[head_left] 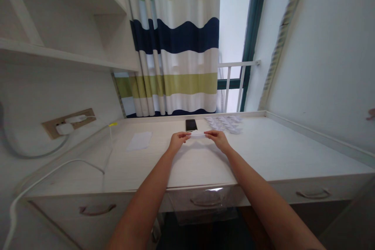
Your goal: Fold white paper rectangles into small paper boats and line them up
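Between my two hands a small folded piece of white paper is held just above the desk. My left hand pinches its left end between thumb and fingers. Its right end is gripped the same way by my right hand. Right behind the paper lies a dark phone, flat on the desk. Several folded white paper pieces are laid out in rows beyond my right hand. A stack of flat white paper lies to the left of my left hand.
The white desk has a raised rim at the back and drawers in front. A white cable runs over its left side from a wall socket. Shelves overhang the left. A striped curtain hangs behind.
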`<state>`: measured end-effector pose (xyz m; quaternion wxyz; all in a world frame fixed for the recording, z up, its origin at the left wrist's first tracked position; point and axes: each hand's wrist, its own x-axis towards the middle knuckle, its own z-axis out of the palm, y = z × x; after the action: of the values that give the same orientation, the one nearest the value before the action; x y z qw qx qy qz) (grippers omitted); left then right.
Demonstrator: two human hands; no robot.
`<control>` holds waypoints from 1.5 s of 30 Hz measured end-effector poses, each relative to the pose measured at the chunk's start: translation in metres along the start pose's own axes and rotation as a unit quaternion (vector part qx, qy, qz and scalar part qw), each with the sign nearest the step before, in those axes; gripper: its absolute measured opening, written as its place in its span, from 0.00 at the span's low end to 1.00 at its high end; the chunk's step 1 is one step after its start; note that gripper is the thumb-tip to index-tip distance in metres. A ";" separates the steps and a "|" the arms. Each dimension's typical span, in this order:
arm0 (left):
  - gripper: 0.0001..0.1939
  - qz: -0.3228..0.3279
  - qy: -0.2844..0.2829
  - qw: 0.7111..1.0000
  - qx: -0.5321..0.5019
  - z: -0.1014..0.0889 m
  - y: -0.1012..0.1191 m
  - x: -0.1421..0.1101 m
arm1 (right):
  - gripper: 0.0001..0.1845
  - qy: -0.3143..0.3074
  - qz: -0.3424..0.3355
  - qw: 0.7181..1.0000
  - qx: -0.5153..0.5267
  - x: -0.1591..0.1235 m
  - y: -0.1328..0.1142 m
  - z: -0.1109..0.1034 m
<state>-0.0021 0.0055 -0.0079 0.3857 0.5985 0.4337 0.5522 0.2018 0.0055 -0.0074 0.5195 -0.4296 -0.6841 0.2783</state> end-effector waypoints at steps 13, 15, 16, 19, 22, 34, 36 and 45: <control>0.12 -0.030 0.019 0.999 -0.008 0.002 0.002 -0.001 | 0.11 0.023 -0.058 0.998 -0.031 0.003 0.006 0.001; 0.11 -0.036 0.017 0.999 -0.009 0.002 0.002 0.000 | 0.11 0.022 -0.058 0.998 -0.032 0.003 0.006 0.001; 0.11 -0.037 0.014 0.999 -0.011 0.002 0.002 0.000 | 0.11 0.021 -0.058 0.998 -0.032 0.003 0.006 0.001; 0.11 -0.044 0.005 0.999 -0.017 0.002 0.000 0.000 | 0.10 0.025 -0.062 0.997 -0.029 0.003 0.009 0.002; 0.11 -0.041 0.007 0.999 -0.014 0.002 -0.003 0.000 | 0.10 0.044 -0.070 0.996 -0.021 0.004 0.014 0.005; 0.09 -0.014 -0.008 0.999 -0.031 0.005 -0.004 0.001 | 0.09 0.004 -0.065 0.996 0.058 0.006 0.019 0.013; 0.09 -0.011 -0.019 1.000 -0.013 0.006 -0.004 -0.001 | 0.09 -0.004 -0.062 0.996 0.065 0.005 0.020 0.014; 0.14 0.041 -0.104 0.984 0.142 0.011 -0.002 -0.009 | 0.08 -0.027 -0.084 0.996 0.034 -0.001 0.011 0.021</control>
<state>0.0082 -0.0018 -0.0135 0.3167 0.7186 0.4407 0.4350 0.1858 0.0111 -0.0238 0.5370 -0.3450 -0.7215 0.2684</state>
